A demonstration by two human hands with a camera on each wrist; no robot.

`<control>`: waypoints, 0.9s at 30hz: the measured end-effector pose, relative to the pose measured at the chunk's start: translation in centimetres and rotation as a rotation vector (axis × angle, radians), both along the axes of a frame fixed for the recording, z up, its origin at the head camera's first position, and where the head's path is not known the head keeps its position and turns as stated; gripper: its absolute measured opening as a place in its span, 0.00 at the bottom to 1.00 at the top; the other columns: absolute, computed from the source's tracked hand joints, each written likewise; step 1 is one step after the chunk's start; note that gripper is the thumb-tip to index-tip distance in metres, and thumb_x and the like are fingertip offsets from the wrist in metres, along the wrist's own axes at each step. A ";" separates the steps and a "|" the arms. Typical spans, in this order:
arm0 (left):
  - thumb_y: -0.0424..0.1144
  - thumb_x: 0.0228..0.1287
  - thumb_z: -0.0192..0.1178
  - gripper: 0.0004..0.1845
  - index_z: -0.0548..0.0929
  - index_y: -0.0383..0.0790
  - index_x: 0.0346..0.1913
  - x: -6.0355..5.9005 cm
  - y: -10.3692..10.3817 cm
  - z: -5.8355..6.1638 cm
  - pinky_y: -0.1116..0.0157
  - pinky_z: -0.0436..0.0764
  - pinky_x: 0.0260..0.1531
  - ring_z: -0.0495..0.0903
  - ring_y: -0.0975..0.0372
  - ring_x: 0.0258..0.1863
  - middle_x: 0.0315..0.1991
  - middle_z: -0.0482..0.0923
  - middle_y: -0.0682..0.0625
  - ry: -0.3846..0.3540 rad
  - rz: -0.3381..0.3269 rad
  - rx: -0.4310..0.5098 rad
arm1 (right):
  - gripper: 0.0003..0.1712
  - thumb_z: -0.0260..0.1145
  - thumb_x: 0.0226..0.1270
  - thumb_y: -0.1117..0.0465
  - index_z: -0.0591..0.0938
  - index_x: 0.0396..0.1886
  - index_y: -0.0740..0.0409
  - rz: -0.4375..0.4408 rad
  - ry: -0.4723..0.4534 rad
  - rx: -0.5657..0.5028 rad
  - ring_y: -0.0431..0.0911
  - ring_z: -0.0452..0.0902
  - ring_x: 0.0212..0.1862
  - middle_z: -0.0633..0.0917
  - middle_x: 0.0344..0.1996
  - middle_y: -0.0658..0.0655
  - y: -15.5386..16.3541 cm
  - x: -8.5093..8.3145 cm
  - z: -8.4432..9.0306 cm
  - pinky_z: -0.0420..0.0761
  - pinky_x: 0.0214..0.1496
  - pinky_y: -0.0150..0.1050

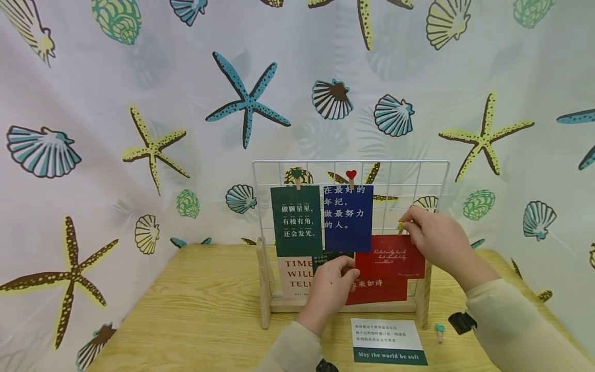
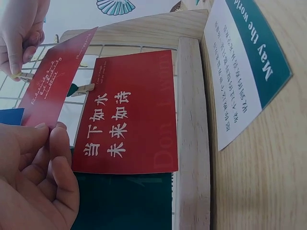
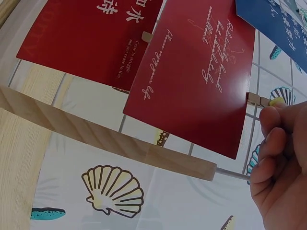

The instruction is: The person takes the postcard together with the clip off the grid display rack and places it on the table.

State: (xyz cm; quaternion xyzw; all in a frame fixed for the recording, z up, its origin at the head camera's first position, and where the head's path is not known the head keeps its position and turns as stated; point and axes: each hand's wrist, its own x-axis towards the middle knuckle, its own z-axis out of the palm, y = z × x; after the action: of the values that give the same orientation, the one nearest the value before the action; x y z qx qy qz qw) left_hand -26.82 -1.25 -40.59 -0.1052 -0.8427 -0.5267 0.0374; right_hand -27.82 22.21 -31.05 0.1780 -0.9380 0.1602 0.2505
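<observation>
From here I log left grip (image 1: 329, 287) pinching the front red card (image 1: 391, 257), probably steadying it, while right grip (image 1: 439, 241) pinches its yellow-topped clip (image 1: 401, 228).

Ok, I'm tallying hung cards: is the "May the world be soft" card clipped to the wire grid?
No, the white-and-green card lies on the wooden table, in front of the wire grid.

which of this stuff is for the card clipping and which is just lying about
In use:
- red script card, in the left hand
- yellow clip, in the right hand
- grid rack

Lying on the table, maybe for later:
- white-and-green card
- teal clip
</observation>
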 end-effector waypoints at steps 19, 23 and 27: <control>0.38 0.73 0.62 0.08 0.85 0.48 0.51 0.5 -0.3 0.0 0.65 0.79 0.31 0.78 0.63 0.29 0.34 0.82 0.53 0.010 -0.029 -0.021 | 0.06 0.63 0.75 0.60 0.83 0.46 0.53 -0.004 0.040 -0.010 0.44 0.74 0.25 0.87 0.31 0.52 0.0 0.3 -0.1 0.77 0.29 0.42; 0.38 0.73 0.62 0.07 0.85 0.48 0.50 0.6 -0.3 -0.1 0.65 0.80 0.31 0.79 0.63 0.29 0.34 0.81 0.56 0.012 -0.035 -0.030 | 0.07 0.62 0.76 0.60 0.83 0.48 0.54 0.003 0.031 -0.024 0.44 0.71 0.23 0.84 0.27 0.50 0.1 0.4 0.0 0.74 0.27 0.41; 0.37 0.72 0.62 0.07 0.85 0.47 0.49 0.5 -0.3 -0.1 0.65 0.80 0.31 0.80 0.64 0.28 0.32 0.81 0.57 0.014 -0.048 -0.037 | 0.08 0.61 0.77 0.60 0.83 0.50 0.54 0.008 0.015 -0.048 0.44 0.69 0.22 0.81 0.24 0.48 0.2 0.8 0.1 0.72 0.25 0.40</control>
State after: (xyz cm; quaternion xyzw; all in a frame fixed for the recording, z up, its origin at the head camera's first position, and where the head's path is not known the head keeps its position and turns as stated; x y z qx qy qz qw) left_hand -26.30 -1.58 -40.71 -0.1296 -0.8493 -0.5110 0.0288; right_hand -27.01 22.44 -30.96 0.1769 -0.9313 0.1823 0.2611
